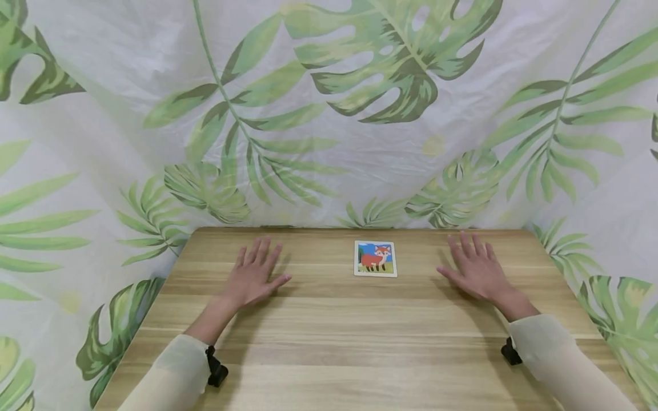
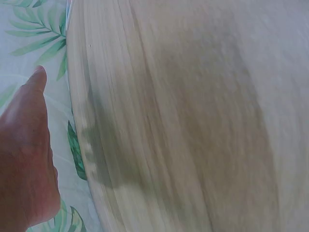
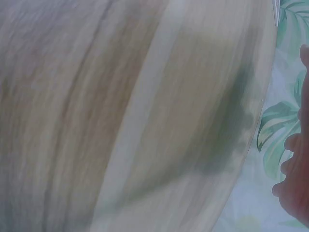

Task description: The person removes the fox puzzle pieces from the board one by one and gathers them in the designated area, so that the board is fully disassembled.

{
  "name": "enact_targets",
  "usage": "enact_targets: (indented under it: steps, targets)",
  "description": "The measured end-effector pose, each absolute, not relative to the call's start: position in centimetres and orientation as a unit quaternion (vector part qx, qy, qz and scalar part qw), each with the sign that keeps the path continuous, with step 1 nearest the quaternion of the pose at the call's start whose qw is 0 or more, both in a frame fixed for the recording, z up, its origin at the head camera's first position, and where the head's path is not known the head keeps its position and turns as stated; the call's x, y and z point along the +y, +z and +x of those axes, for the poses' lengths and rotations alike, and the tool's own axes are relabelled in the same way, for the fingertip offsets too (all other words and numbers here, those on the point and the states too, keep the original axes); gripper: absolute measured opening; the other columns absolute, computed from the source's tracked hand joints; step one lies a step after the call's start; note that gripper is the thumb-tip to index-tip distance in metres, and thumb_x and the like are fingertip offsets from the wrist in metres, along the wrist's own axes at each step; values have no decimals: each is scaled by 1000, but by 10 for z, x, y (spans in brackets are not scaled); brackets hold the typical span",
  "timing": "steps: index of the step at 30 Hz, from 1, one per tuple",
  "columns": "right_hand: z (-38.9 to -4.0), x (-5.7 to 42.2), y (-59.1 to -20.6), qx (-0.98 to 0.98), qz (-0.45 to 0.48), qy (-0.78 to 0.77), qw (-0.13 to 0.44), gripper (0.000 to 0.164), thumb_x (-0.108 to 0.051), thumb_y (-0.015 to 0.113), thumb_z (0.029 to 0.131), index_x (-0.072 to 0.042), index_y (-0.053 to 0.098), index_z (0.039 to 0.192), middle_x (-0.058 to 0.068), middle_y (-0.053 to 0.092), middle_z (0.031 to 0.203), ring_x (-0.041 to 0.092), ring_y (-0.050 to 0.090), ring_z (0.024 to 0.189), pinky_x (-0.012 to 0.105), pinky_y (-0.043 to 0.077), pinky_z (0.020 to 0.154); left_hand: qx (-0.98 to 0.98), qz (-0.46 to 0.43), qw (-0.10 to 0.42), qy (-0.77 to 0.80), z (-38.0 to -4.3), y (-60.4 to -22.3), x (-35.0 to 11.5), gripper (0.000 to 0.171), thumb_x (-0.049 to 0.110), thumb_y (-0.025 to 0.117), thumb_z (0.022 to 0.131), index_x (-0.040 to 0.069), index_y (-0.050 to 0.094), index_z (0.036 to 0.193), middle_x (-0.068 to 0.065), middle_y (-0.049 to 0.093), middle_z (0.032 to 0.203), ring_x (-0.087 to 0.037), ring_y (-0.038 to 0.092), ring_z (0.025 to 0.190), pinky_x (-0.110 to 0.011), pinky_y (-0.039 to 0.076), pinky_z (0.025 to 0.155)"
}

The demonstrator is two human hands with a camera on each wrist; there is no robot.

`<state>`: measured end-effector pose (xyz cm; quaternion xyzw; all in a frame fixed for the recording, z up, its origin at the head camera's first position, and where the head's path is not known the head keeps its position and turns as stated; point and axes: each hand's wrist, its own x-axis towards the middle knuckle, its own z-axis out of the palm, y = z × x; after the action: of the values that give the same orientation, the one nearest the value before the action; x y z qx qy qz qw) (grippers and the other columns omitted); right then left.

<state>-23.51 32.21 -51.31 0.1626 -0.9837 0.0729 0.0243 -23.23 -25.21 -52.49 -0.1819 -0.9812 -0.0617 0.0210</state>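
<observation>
A small square picture of a fox [image 1: 376, 259] with a pale border lies flat near the far edge of the wooden table [image 1: 329, 342]. To its left is my left hand [image 1: 254, 276], palm down with fingers spread, holding nothing. My right hand [image 1: 477, 270] is on the other side of the picture, likewise spread and holding nothing. Shadows lie apart from the hands on the wood, so both appear raised above it. The left wrist view shows the left hand [image 2: 29, 154] at its left edge; the right wrist view catches only part of the right hand [image 3: 297, 179].
A pale cloth with green leaf print [image 1: 288, 131] hangs behind the table and shows along its sides. Each sleeve cuff carries a small black device, one on the left [image 1: 216, 368] and one on the right [image 1: 511, 352].
</observation>
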Motion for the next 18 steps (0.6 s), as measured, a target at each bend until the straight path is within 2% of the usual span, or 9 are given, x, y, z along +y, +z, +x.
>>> enact_targets:
  steps: [11, 18]
  targets:
    - [-240, 303, -510, -982, 173, 69, 24, 88, -62, 49, 106, -1, 26, 167, 34, 16, 171, 59, 12, 156, 78, 14, 121, -973, -211, 22, -87, -236, -526, -230, 89, 67, 48, 104, 9, 28, 168, -25, 15, 174, -46, 10, 162, -69, 7, 127]
    - [-244, 289, -510, -980, 179, 79, 17, 89, -61, 48, 107, -3, 23, 168, 32, 13, 172, 58, 9, 157, 76, 9, 123, -969, -232, 15, -85, -237, -524, -208, 91, 70, 46, 104, 11, 26, 169, -23, 16, 175, -45, 11, 162, -69, 11, 127]
